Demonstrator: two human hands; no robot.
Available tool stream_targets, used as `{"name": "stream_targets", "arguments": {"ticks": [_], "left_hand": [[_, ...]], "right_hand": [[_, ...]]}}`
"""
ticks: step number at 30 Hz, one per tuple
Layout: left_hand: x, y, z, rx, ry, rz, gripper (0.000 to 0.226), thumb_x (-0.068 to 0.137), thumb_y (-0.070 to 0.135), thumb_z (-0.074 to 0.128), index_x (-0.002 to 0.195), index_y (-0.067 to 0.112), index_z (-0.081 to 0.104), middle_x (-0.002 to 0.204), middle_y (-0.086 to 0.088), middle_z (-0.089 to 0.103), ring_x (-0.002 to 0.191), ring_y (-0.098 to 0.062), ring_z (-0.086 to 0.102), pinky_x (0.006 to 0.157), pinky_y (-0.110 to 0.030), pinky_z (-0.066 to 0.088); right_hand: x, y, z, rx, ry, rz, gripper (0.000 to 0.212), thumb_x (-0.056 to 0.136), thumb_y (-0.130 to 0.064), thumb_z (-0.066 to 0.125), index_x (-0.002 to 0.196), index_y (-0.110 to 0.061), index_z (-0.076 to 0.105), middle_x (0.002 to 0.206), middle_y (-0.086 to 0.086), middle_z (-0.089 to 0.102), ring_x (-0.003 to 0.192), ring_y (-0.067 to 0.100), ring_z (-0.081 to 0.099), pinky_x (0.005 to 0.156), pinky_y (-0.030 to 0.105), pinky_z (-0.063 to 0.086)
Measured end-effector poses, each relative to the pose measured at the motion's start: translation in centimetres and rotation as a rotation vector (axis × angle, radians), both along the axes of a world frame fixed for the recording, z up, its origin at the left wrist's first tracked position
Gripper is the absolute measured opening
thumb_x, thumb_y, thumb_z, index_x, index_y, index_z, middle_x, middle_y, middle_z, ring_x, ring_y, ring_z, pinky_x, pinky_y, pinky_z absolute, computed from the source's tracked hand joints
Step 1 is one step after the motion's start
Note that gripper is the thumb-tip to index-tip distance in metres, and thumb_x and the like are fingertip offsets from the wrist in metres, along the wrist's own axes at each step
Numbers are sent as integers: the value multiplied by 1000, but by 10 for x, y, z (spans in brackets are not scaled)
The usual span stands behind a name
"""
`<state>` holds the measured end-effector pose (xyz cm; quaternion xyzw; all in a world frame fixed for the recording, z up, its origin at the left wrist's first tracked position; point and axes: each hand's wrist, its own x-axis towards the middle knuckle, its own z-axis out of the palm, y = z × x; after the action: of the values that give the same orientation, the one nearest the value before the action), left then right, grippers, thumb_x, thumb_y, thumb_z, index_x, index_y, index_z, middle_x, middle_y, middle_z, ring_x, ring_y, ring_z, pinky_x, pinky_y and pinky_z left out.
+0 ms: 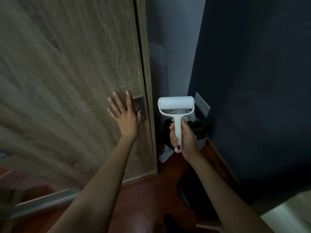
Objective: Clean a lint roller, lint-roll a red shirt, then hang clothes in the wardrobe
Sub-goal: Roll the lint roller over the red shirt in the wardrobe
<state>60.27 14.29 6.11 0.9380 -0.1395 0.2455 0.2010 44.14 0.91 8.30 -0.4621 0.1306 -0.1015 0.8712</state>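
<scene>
Wooden wardrobe door under left hand (flat); right hand grips lint roller.

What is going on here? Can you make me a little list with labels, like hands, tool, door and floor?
left hand: open, fingers spread, flat on the wardrobe door
right hand: closed around the handle of the lint roller
lint roller: white, held upright, roll on top
wardrobe door: wood grain, with a dark recessed handle by the fingertips
gap beside door: a pile of things low down, too dark to name
wall: dark blue, on the right
floor: reddish brown
</scene>
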Motion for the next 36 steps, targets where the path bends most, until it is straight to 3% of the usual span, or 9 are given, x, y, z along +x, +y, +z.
{"name": "stream_targets", "arguments": {"ticks": [15, 22, 28, 36], "left_hand": [[13, 34, -5, 19, -48, 55, 96, 76, 39, 69, 152, 20, 14, 154, -33, 13, 141, -52, 9, 108, -70, 12], [28, 105, -5, 33, -88, 97, 100, 76, 41, 71, 152, 23, 8, 155, -31, 12, 142, -50, 10, 108, -68, 18], [44, 186, -7, 30, -86, 88, 92, 82, 48, 58, 152, 26, 2, 156, -23, -4, 144, -45, -1, 110, -68, 15], [66, 296, -13, 46, -89, 93, 91, 86, 52, 49, 154, 25, -5, 157, -26, -7, 144, -47, -7, 110, -69, 16]], "right_hand": [[34, 25, -2, 22, 27, 144, 52, 101, -40, 22, 75, -8, 53, 40, 0, 37, 30, 10, 33, 32, 19, 27], [61, 76, -3, 52, 16, 242, 51, 98, -40, 23, 75, -5, 51, 38, 1, 36, 27, 10, 32, 33, 20, 23], [94, 141, 0, 25, 10, 312, 48, 91, -47, 31, 75, -6, 52, 39, 1, 37, 28, 10, 33, 31, 17, 25], [138, 226, 6, 37, -3, 384, 48, 87, -47, 32, 74, -6, 52, 39, 2, 37, 28, 11, 33, 31, 18, 25]]}}
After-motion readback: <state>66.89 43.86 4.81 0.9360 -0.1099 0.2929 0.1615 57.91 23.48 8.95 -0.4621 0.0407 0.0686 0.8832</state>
